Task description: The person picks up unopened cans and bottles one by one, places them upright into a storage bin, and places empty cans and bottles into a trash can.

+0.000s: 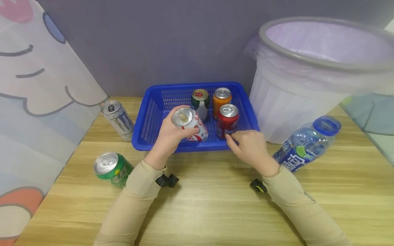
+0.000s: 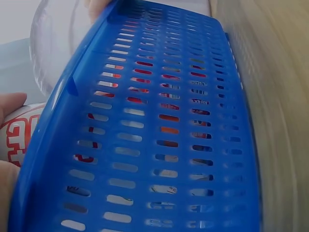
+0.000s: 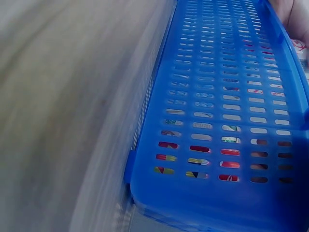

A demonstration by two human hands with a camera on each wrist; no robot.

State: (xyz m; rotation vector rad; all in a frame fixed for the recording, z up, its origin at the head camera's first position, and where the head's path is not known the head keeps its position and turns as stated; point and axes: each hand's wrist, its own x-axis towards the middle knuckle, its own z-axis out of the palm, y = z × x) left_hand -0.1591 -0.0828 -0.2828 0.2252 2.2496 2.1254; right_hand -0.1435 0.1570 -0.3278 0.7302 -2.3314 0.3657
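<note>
Table (image 1: pixel 209 208); one basket (image 1: pixel 184 147); six cans (image 1: pixel 228 121); hands: left (image 1: pixel 169 132) round red-and-white can (image 1: pixel 201 123); right (image 1: pixel 250 147), grip unclear

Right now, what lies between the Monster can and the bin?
The basket, three cans standing inside, the right hand at its near edge, and the left hand gripping a white can. The head view shows this.

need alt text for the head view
A person's left hand grips a white can at a blue basket holding a dark can, an orange can and a red can; the right hand is at the basket's near rim. Nearby are a silvery can, a green can, a bottle and a bin.
</note>
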